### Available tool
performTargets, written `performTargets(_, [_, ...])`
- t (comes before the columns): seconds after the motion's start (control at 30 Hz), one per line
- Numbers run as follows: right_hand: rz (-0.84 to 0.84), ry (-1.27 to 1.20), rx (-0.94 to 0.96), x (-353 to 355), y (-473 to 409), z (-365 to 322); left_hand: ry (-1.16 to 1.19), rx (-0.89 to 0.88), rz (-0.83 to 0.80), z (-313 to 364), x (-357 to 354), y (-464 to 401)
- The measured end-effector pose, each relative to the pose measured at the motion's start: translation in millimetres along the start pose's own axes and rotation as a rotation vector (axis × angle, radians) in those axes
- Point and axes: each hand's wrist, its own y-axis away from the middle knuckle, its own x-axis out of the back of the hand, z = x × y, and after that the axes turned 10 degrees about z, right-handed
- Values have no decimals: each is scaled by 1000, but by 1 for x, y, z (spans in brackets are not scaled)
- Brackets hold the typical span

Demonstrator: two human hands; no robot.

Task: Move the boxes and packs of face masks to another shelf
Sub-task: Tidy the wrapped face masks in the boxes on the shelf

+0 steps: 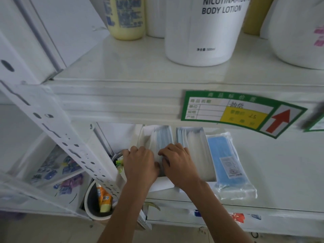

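Note:
Two open white boxes of face masks stand side by side on the lower shelf (280,172). The left box (149,137) holds blue masks, and my left hand (140,165) grips its left side with curled fingers. My right hand (177,163) grips the same box at its right wall, fingers curled between the two boxes. The right box (198,149) holds white-wrapped masks. A clear plastic pack of blue masks (228,162) lies flat just right of it, untouched.
The upper shelf (122,67) carries a white body lotion bottle (205,28), a yellow bottle (126,16) and other white bottles. A green price label (242,111) is on its front edge. A perforated white post (57,130) crosses left; a bin with tubes (100,199) stands below.

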Motion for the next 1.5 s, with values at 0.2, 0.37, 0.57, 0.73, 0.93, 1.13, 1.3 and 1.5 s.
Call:
performTargets(0.2, [8,10,6,-1,1,2,360,147,40,-11,3,0])
performTargets(0.37, [-2,41,5,-4,0,2,667,236,150,-12,13,8])
performTargets(0.57, [-61,129,-34,-5,-3,-3,718,317,218,-14,20,10])
performTargets(0.73, [-81,121,-89,-3,-11,-14,702,261,144,-14,16,17])
performTargets(0.93, [116,160,-121,5,-7,-24,658,194,134,-15,11,15])
performTargets(1.13, [413,113,-83,19,-8,-33,787,233,197,-14,18,19])
performTargets(1.3, [446,-337,-98,10,-1,-57,937,277,154,-17,26,26])
performTargets(1.5, [145,-927,-387,6,14,-59,905,326,82,-16,34,30])
